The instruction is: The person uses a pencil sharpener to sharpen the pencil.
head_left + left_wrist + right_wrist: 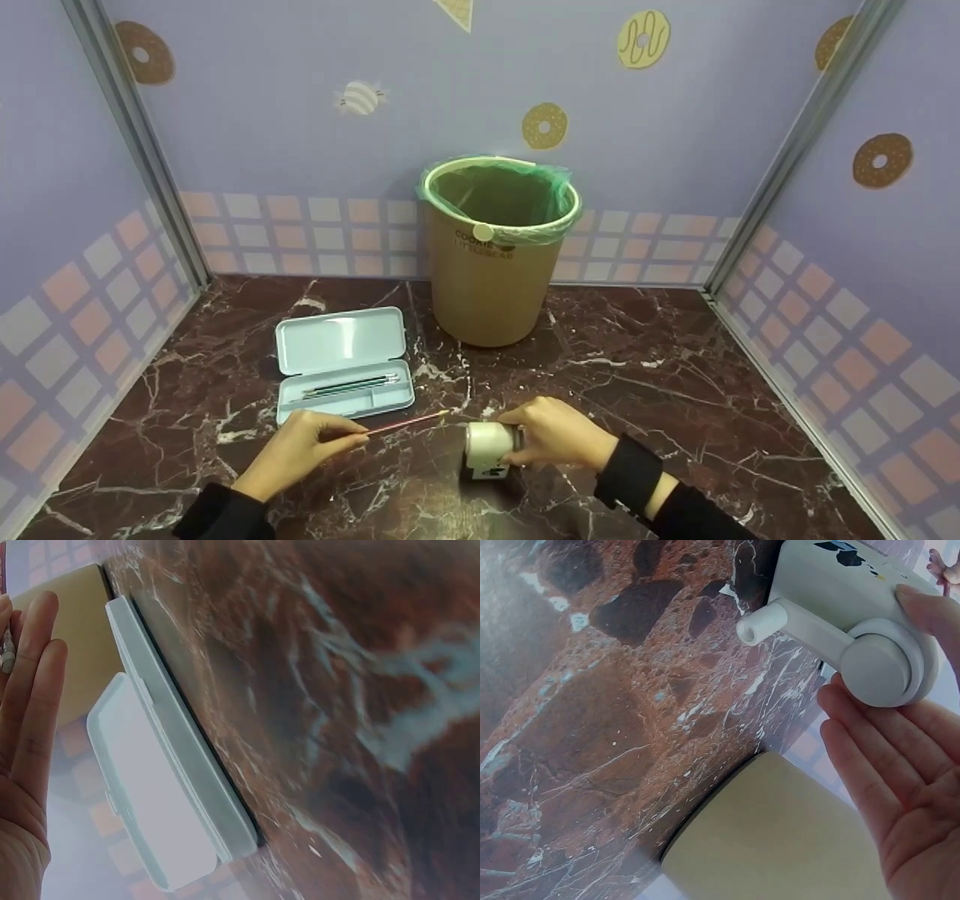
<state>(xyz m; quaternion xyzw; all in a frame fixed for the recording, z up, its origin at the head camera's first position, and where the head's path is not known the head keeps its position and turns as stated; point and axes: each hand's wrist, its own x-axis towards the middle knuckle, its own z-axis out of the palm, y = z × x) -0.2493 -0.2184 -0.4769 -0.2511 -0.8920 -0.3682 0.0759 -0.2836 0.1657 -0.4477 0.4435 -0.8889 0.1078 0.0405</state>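
My left hand [304,448] pinches a thin red pencil [405,424] between thumb and fingertips, its pale tip pointing right. In the left wrist view the pencil's metal-banded eraser end [7,656] shows beside the fingers. A white crank pencil sharpener [486,448] with dark markings stands on the tabletop, just right of the pencil tip. My right hand [559,431] grips it from the right side, thumb and fingers on opposite sides. The right wrist view shows the sharpener's crank handle [810,634] sticking out from its round hub.
A light blue pencil case [341,341] lies open beyond the left hand, with several pencils [349,386] in its tray. Behind stands a tan bin [491,292] lined with a green bag. Patterned walls [262,150] enclose the dark marbled tabletop [637,390].
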